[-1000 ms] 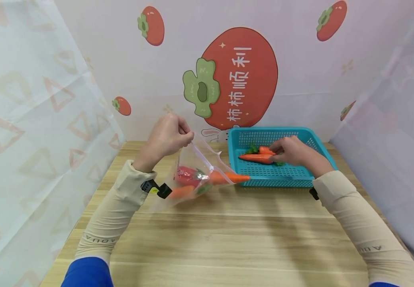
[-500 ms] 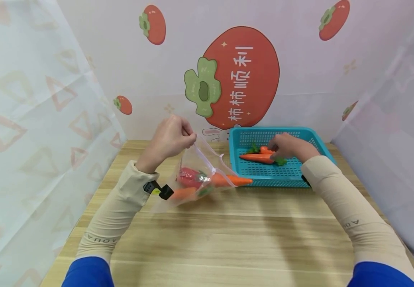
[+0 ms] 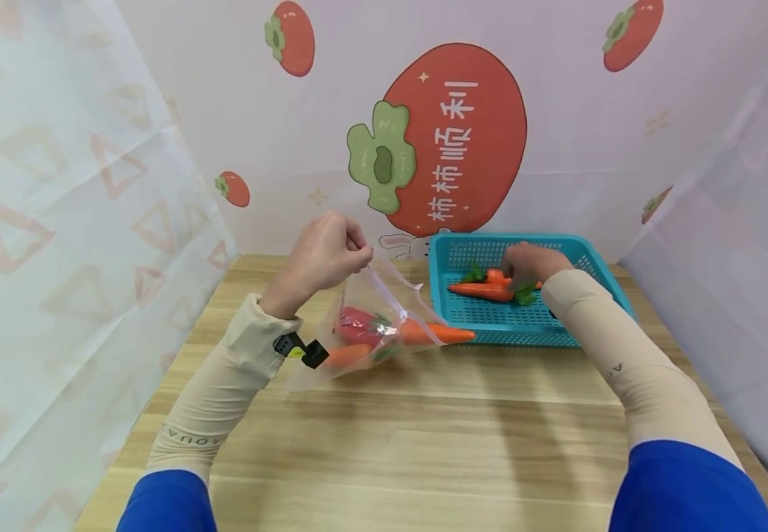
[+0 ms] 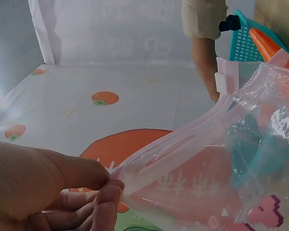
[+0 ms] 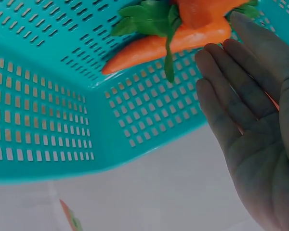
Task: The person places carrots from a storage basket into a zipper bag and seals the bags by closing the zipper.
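My left hand (image 3: 324, 255) pinches the top edge of a clear zip bag (image 4: 183, 168) between thumb and fingers, holding its mouth up. Inside the bag lie a glossy red piece with green leaves (image 3: 360, 325) and an orange carrot (image 3: 349, 356). Another carrot (image 3: 453, 335) pokes its tip out of the opening. My right hand (image 3: 533, 263) is down in the blue basket (image 3: 537, 327), over the carrots. In the right wrist view its fingers (image 5: 231, 91) are nearly straight, with the tips right beside a carrot (image 5: 139, 53) with green leaves.
Another carrot (image 3: 495, 276) lies behind the front carrot (image 3: 483, 292) in the basket. The basket stands at the back right of the wooden table (image 3: 384, 458), close to the printed backdrop (image 3: 556, 111). Patterned cloth walls (image 3: 44, 222) close off both sides.
My right hand has shifted slightly left and deeper over the basket, with its forearm swinging inward. The left hand keeps its hold on the bag. The head view has tilted slightly.
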A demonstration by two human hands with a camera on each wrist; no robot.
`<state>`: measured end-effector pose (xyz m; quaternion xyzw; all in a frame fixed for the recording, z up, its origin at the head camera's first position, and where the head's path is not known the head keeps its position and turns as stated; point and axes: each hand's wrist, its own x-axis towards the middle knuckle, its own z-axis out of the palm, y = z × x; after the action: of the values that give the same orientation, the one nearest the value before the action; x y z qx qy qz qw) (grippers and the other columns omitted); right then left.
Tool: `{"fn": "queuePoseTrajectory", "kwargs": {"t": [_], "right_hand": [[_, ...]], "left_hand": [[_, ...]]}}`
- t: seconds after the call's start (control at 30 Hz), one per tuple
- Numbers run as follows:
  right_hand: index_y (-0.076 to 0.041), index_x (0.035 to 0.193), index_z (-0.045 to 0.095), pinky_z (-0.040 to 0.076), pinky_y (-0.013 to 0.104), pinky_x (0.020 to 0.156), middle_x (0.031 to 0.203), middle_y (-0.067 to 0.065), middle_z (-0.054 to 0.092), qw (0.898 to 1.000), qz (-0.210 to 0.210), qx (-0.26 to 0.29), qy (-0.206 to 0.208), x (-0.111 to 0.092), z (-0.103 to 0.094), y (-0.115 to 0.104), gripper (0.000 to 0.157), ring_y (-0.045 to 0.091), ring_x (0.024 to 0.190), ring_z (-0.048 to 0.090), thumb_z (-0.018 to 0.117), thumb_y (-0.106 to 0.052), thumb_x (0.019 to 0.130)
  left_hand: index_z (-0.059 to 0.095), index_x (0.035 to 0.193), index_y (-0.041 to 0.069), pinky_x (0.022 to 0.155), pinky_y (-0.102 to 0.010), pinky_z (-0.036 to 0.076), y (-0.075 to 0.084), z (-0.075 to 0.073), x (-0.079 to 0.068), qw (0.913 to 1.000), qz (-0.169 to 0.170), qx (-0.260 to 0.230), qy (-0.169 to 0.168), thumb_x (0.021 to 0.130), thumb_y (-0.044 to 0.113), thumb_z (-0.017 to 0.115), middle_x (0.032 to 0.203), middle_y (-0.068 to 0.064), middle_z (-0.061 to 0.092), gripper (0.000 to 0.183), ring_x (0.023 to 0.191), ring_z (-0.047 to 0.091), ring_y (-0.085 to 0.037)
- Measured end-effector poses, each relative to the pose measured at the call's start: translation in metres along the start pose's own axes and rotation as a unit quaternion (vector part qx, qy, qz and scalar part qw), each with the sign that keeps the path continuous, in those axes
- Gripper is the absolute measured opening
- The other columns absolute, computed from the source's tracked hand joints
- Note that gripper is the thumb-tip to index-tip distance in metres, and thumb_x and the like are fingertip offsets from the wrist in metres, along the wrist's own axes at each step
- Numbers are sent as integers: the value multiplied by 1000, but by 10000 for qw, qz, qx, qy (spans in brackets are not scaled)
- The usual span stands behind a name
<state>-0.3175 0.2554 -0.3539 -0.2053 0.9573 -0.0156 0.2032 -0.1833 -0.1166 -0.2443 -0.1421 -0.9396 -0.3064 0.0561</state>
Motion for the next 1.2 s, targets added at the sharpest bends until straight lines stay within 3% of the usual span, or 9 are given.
{"fn": "queuePoseTrajectory", "kwargs": {"t": [0.07, 0.13, 0.23, 0.33, 0.5, 0.7, 1.2], "right_hand": [[-21, 64, 42, 31, 30, 58, 65, -4, 25, 9999, -22, -159, -53, 7, 1, 0, 47, 14, 60, 28, 76, -9, 93], [-19, 64, 51, 35, 29, 58, 64, -5, 32, 9995, -30, -272, -134, 12, 2, -1, 40, 14, 60, 34, 78, -10, 93], [-12, 76, 68, 43, 30, 61, 67, -2, 47, 9989, -3, -417, -222, 18, 3, -3, 20, 17, 66, 47, 80, -10, 91], [-9, 87, 76, 49, 33, 65, 79, 3, 60, 9982, 108, -532, -246, 23, 4, -4, 6, 22, 78, 54, 81, -8, 90], [-8, 97, 74, 54, 36, 70, 96, 9, 66, 9977, 353, -491, -298, 34, 9, 2, 15, 28, 91, 57, 81, -3, 85], [-6, 96, 68, 54, 36, 69, 93, 11, 66, 9969, 444, -504, -412, 44, 14, 4, 18, 28, 86, 58, 81, -4, 83], [-3, 112, 64, 59, 42, 75, 103, 16, 65, 9944, 504, -868, -327, 35, 20, -5, 39, 30, 90, 59, 85, -9, 81]], "left_hand": [[79, 80, 11, 65, -29, 51, 0, 1, 1, 10000, 2, 27, 2, 89, 12, 65, 68, 0, 75, 17, 63, 69, -14], [79, 78, 11, 66, -29, 51, 1, 2, 2, 10000, 28, 53, 1, 88, 12, 65, 67, 0, 75, 17, 63, 69, -13], [78, 77, 12, 67, -29, 50, 3, 4, 3, 9999, 93, 80, -11, 87, 11, 64, 65, 1, 74, 18, 62, 68, -13], [78, 76, 12, 68, -29, 50, 5, 6, 4, 9999, 147, 86, -24, 86, 11, 64, 64, 1, 73, 18, 61, 68, -13], [78, 74, 13, 68, -30, 50, 7, 7, 4, 9998, 163, 79, -28, 86, 9, 64, 63, 1, 72, 18, 60, 67, -13], [77, 74, 12, 66, -29, 51, 6, 7, 4, 9997, 231, 66, -40, 85, 8, 64, 63, 1, 72, 18, 60, 67, -12], [77, 72, 13, 66, -29, 50, 8, 6, -1, 9996, 220, 160, 60, 85, 8, 65, 62, 2, 71, 18, 59, 65, -11]]}}
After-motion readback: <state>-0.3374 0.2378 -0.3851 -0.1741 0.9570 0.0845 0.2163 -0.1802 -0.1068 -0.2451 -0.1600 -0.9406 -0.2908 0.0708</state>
